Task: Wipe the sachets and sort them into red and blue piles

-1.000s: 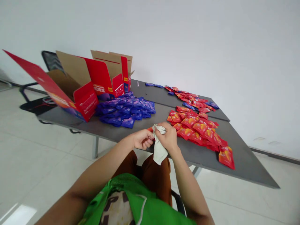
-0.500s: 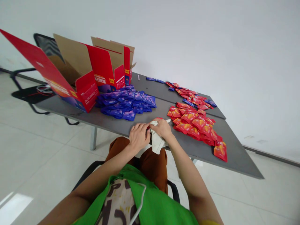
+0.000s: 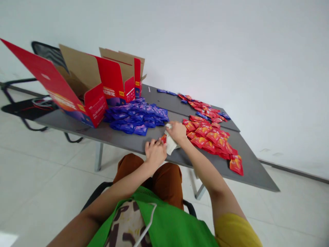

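Note:
A white cloth [image 3: 171, 145] lies bunched under my right hand [image 3: 177, 132], whose fingers are closed on it at the table's front edge. Just left of it, my left hand [image 3: 155, 151] rests with bent fingers on a red sachet [image 3: 163, 138]. Only a small part of that sachet shows between the cloth and my fingers. To the right is a pile of red sachets [image 3: 208, 137], and a pile of blue-purple sachets [image 3: 137, 116] lies to the left, beyond my hands.
Open red cardboard boxes [image 3: 96, 106] stand with raised flaps at the left of the grey table [image 3: 123, 140]. More red and blue sachets [image 3: 203, 106] lie along the back. A black chair [image 3: 23, 106] is behind the boxes on the left.
My right hand has moved the cloth a little forward on the table, and less of it hangs over the edge. My left hand has shifted slightly back, and a red sachet shows beside it.

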### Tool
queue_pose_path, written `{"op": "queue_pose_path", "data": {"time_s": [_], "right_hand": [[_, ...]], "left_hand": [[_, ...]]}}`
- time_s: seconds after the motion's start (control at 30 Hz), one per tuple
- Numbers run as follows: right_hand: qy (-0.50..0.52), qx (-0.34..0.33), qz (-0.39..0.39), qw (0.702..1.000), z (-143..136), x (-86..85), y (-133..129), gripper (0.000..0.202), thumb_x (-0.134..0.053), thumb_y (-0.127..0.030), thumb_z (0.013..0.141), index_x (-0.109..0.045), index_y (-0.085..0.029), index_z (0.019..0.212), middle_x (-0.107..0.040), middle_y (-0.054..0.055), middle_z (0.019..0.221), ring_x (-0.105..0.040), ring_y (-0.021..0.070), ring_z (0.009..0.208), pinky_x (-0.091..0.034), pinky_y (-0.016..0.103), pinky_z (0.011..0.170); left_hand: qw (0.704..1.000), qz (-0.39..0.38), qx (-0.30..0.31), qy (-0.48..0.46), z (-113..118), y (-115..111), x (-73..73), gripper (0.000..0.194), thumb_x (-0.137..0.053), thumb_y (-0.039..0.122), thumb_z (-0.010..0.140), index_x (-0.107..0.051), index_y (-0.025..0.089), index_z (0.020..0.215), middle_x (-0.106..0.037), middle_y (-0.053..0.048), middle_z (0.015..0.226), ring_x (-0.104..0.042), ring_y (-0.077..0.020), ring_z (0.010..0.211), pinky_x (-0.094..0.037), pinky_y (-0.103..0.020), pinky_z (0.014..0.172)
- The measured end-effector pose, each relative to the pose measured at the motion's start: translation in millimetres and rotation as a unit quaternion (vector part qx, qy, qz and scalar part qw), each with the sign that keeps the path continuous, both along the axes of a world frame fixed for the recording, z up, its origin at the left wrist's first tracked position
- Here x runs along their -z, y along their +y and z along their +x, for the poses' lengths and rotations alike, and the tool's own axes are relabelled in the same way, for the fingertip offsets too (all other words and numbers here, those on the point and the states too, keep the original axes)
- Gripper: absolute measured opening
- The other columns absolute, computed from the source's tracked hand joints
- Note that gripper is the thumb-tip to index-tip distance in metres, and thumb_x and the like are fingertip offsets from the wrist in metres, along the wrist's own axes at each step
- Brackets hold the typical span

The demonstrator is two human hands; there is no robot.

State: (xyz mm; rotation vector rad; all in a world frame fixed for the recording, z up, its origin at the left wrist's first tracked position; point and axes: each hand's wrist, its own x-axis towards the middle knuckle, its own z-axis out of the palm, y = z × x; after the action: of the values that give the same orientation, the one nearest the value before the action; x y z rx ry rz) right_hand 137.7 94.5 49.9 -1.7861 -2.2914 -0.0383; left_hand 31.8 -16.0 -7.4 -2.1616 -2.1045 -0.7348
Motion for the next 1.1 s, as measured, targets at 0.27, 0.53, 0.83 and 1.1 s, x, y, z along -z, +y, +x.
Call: {"op": "queue_pose_path", "data": {"time_s": [0.27, 0.53, 0.83, 1.1], "right_hand": [[0.019, -0.142, -0.04, 0.989, 12, 30.2, -11, 0.034, -0.05, -0.053, 0.087, -0.071, -0.03, 0.1, -0.071, 0.0, 0.099, -0.065, 0.0193, 0.091, -0.043, 0.024, 0.07], [-0.08, -0.032, -0.005, 0.996, -12, 20.7, 16, 0.039, -0.041, -0.048, 0.092, -0.063, -0.024, 0.113, -0.067, 0.011, 0.11, -0.063, 0.0239, 0.097, -0.045, 0.029, 0.074], [-0.065, -0.06, 0.012, 0.996, 5, 4.7, -11, 0.038, -0.037, -0.049, 0.094, -0.062, -0.027, 0.111, -0.065, 0.008, 0.11, -0.062, 0.0223, 0.095, -0.042, 0.028, 0.071], [-0.098, -0.118, -0.037, 0.987, 4, 19.3, -10, 0.034, -0.04, -0.048, 0.093, -0.058, -0.027, 0.114, -0.064, 0.007, 0.111, -0.062, 0.022, 0.094, -0.042, 0.026, 0.068]], "left_hand": [[1.0, -0.003, 0.019, -0.011, 2, 6, -4.0, 0.045, -0.031, 0.031, 0.096, -0.067, 0.01, 0.112, -0.066, -0.017, 0.115, -0.053, -0.0299, 0.108, -0.024, -0.053, 0.098], [0.999, -0.045, 0.017, -0.016, 1, 10, 0.5, 0.044, -0.028, 0.022, 0.096, -0.065, 0.009, 0.117, -0.06, -0.018, 0.127, -0.037, -0.0344, 0.132, -0.021, -0.051, 0.103], [0.995, -0.086, 0.036, 0.024, -4, 10, -2.1, 0.047, -0.026, 0.024, 0.096, -0.065, 0.008, 0.118, -0.056, -0.019, 0.132, -0.045, -0.0379, 0.125, -0.035, -0.05, 0.091], [0.996, -0.084, 0.025, 0.025, -6, 15, -13.4, 0.044, -0.03, 0.024, 0.095, -0.068, 0.008, 0.109, -0.067, -0.021, 0.108, -0.056, -0.0327, 0.112, -0.039, -0.044, 0.084]]}}
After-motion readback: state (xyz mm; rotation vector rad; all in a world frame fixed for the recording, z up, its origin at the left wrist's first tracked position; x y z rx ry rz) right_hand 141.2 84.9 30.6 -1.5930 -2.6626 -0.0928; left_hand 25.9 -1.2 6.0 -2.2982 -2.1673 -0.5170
